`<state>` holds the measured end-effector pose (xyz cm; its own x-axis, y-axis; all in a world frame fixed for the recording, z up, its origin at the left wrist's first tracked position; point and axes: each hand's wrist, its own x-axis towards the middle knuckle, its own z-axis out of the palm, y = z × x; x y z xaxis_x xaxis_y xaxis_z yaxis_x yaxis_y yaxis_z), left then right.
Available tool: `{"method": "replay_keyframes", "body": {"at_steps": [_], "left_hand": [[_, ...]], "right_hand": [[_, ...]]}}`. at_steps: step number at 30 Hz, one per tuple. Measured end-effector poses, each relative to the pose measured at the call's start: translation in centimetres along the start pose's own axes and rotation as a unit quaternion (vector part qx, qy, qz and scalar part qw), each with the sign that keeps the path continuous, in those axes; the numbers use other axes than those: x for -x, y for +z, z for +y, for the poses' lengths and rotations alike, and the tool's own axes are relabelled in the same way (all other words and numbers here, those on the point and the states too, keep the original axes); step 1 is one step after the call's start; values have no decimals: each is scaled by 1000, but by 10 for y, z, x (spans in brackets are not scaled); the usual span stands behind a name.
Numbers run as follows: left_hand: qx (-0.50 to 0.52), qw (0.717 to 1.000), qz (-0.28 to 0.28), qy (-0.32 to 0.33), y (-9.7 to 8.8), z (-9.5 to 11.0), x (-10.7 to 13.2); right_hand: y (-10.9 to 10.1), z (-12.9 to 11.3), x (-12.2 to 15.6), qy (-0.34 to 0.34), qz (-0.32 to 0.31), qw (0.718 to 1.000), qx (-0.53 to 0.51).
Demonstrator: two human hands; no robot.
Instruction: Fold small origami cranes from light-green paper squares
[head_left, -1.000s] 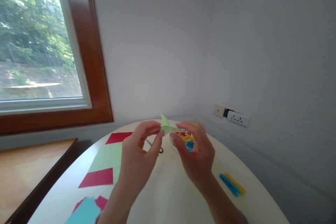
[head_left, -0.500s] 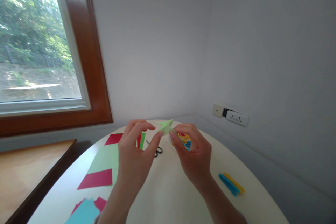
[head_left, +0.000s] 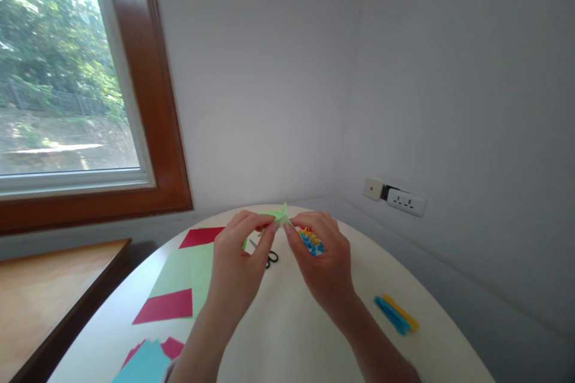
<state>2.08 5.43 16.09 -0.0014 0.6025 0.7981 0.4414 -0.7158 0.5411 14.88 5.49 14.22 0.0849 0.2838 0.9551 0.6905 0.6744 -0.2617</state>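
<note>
A folded light-green paper piece (head_left: 281, 215) with pointed tips is held up over the far part of the table. My left hand (head_left: 242, 245) pinches its left side between thumb and fingers. On the other side, my right hand (head_left: 321, 245) grips it in the same way, thumb towards me. The fingers cover part of the paper. Below and between the hands lie scissors (head_left: 272, 257) with black handles, partly hidden by my left hand. Behind my right hand shows a container's heap of small blue, yellow and red pieces (head_left: 311, 242).
Light-green sheets (head_left: 177, 269) and red paper pieces (head_left: 166, 306) lie on the left of the round white table (head_left: 287, 335). Cut blue paper (head_left: 146, 364) is at the near left. Blue and yellow strips (head_left: 395, 314) lie at the right. A wall socket (head_left: 406, 201) is beyond.
My left fingertips have closed onto the paper, where they were apart from it before. The paper has turned and shifted slightly left, and my right hand has moved a little left with it.
</note>
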Motion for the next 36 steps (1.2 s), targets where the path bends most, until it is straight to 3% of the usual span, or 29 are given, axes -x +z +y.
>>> {"method": "replay_keyframes", "body": {"at_steps": [14,24,36], "left_hand": [[-13,1000,-13,-2,2,-4,0],[-23,995,-39,-88,-1,-10,-4],[-47,991,-69,-104,-5,-10,-5]], "right_hand": [[3,2,2,-21,-29,999,26],[-1,7,-2,24,-52,997,43],[-1,9,-3,62,-51,997,-5]]}}
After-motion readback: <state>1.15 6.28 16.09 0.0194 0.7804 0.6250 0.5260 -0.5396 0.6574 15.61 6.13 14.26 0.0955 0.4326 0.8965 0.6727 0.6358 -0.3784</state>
